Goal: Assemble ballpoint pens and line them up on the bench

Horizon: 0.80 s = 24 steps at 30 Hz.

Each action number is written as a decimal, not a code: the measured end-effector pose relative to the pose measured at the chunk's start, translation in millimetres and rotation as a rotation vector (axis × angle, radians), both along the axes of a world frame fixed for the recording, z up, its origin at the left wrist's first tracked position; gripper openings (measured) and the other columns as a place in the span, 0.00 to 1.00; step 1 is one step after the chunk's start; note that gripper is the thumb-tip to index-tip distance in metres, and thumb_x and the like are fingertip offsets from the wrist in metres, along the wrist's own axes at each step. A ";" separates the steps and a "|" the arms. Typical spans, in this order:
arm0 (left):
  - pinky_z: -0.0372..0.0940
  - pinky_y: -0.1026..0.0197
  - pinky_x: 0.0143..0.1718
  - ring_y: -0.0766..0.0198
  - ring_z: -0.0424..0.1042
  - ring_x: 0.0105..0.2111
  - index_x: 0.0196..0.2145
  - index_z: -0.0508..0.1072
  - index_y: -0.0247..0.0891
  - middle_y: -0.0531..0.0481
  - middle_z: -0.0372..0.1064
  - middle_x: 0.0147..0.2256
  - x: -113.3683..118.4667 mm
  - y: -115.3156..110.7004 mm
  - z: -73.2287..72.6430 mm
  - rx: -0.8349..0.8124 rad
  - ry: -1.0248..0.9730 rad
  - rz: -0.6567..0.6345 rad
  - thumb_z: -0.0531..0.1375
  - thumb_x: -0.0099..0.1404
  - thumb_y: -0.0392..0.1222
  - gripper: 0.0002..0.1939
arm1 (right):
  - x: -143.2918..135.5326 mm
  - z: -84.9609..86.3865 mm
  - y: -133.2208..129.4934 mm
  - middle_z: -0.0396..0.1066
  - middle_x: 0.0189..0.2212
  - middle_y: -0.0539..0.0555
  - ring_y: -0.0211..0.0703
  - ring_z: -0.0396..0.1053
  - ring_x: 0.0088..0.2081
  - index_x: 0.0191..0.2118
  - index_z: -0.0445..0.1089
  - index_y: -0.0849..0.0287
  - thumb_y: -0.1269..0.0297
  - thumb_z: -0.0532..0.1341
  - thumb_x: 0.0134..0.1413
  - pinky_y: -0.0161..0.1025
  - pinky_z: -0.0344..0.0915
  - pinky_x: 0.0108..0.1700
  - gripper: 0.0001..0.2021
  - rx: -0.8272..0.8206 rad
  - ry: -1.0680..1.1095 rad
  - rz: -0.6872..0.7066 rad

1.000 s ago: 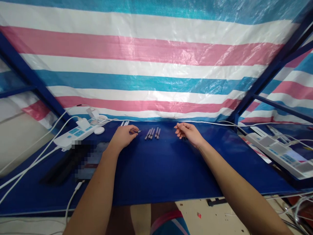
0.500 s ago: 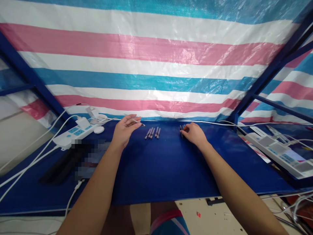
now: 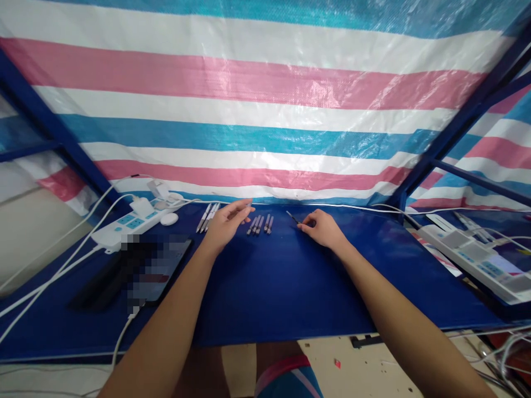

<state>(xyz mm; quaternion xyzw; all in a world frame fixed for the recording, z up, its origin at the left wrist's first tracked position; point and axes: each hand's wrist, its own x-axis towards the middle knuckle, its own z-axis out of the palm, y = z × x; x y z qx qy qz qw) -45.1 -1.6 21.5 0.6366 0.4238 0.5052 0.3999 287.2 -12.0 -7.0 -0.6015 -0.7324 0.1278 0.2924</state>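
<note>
Blue tabletop (image 3: 282, 287) bears pens (image 3: 204, 218); striped sheet (image 3: 265, 138) behind.

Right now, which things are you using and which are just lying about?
In use, I think:
right hand, pinching a slim dark stick
left hand, near the small tubes
white pens beside it

Just lying about:
left-side power strip
round white disc
dark-screened device

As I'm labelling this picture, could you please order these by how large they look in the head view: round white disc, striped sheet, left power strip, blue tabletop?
1. Striped sheet
2. Blue tabletop
3. Left power strip
4. Round white disc
</note>
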 end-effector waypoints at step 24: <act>0.75 0.54 0.40 0.56 0.80 0.36 0.44 0.87 0.43 0.46 0.84 0.40 11.4 -11.0 1.6 0.090 0.175 -0.059 0.73 0.62 0.56 0.18 | -22.3 24.0 -20.6 0.81 0.36 0.54 0.43 0.71 0.33 0.41 0.82 0.55 0.43 0.77 0.51 0.41 0.70 0.37 0.21 -0.162 0.674 0.318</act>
